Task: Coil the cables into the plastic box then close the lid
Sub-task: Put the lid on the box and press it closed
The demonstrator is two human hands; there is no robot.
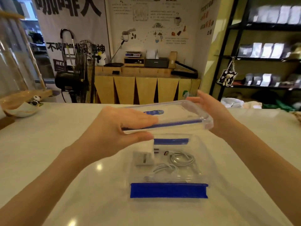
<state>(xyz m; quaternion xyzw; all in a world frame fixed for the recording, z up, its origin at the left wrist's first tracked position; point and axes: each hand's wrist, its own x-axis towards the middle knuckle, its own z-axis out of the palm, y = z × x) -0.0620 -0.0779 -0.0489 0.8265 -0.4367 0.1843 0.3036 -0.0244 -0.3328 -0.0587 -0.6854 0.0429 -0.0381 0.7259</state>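
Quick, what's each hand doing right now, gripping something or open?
Left hand: pinches the lid, fingers on top, thumb underneath.
Right hand: open, straight fingers against the lid's far end.

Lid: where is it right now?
Centre of the head view, the lid hangs above the open plastic box, gripped by the left hand, right hand at its far end.

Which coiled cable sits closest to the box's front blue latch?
The looser left coil, nearer the front blue latch; the rounder coil lies behind it, to the right.
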